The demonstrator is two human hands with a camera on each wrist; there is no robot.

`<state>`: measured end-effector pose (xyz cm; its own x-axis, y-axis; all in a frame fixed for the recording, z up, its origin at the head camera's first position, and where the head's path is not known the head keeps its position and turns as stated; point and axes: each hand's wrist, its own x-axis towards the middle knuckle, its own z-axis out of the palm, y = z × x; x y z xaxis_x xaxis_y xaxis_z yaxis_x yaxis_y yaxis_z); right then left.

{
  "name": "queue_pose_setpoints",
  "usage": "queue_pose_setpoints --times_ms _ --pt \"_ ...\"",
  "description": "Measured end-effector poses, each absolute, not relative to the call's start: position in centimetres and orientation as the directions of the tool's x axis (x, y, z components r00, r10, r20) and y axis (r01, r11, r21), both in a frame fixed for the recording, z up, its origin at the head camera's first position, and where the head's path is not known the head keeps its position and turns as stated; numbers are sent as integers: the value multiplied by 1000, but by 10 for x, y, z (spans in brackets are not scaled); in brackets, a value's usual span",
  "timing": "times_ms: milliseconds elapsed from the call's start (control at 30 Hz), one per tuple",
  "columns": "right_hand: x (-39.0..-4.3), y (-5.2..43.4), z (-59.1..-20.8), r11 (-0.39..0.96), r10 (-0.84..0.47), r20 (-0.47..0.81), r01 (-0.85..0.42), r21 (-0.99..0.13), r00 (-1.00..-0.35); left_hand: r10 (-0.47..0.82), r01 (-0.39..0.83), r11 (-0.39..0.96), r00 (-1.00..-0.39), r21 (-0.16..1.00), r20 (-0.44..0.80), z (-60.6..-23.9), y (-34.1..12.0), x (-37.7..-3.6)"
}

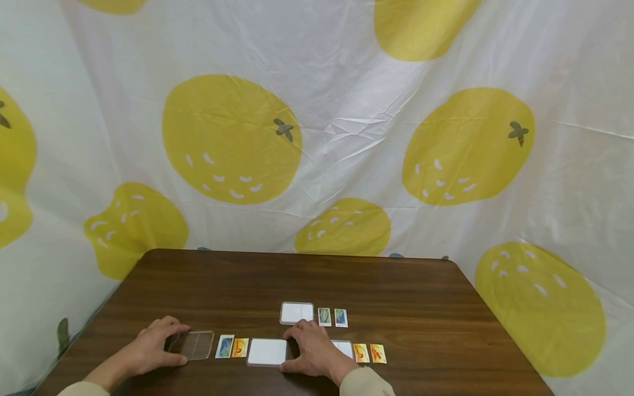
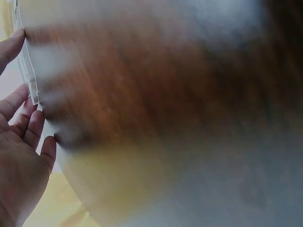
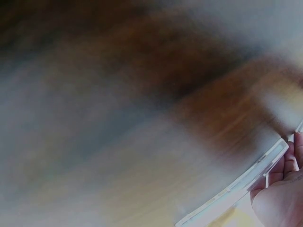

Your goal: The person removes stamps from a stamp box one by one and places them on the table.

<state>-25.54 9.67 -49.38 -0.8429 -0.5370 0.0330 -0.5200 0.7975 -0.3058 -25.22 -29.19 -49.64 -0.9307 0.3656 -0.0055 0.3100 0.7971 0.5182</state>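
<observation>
At the left of the head view, my left hand (image 1: 157, 345) holds a clear, empty plastic case piece (image 1: 199, 345) by its left end, thumb on the near edge and fingers on the far edge. My right hand (image 1: 315, 349) grips the right end of a clear case with a white insert (image 1: 267, 352), thumb near and fingers far. Between these two cases lie a blue-green stamp (image 1: 225, 346) and an orange stamp (image 1: 240, 347). The left wrist view shows fingertips on the clear case piece (image 2: 26, 56); in the right wrist view fingers touch the white-insert case (image 3: 236, 187).
Another white-insert case (image 1: 343, 347) is partly hidden by my right hand, with two orange stamps (image 1: 369, 353) to its right. Farther back lie a third such case (image 1: 296, 313) and two green-blue stamps (image 1: 332, 317). A fruit-patterned curtain (image 1: 337, 143) hangs behind the brown table (image 1: 421, 297).
</observation>
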Motion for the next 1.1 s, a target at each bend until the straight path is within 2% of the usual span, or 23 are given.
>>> queue_pose_setpoints --times_ms 267,1100 --pt "-256 97 -494 795 -540 38 -525 -304 -841 363 307 794 -932 525 -4 -496 -294 -252" --pt "-254 96 -491 794 -541 17 -517 -319 -841 372 373 780 -922 502 108 -488 -288 -250"
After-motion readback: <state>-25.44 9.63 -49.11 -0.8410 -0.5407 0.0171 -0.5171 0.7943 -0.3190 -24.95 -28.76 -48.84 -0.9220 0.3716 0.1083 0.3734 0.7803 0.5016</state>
